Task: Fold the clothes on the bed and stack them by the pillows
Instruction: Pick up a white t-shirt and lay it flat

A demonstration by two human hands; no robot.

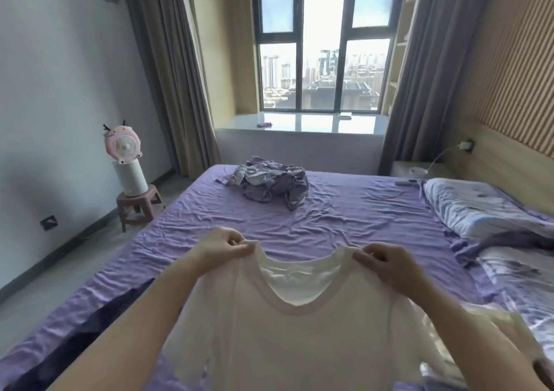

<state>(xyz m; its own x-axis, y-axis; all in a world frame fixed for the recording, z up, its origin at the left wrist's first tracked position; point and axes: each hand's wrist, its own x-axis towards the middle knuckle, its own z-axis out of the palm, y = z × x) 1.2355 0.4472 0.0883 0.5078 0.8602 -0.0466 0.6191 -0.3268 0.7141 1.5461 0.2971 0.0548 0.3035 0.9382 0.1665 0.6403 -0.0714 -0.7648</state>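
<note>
The left hand [230, 245] and right hand [386, 258] each pinch a shoulder of the white shirt [293, 324], which hangs between them over the bed [344, 210]. It looks thin, light and limp; the shoulder seams seem the best hold.
</note>
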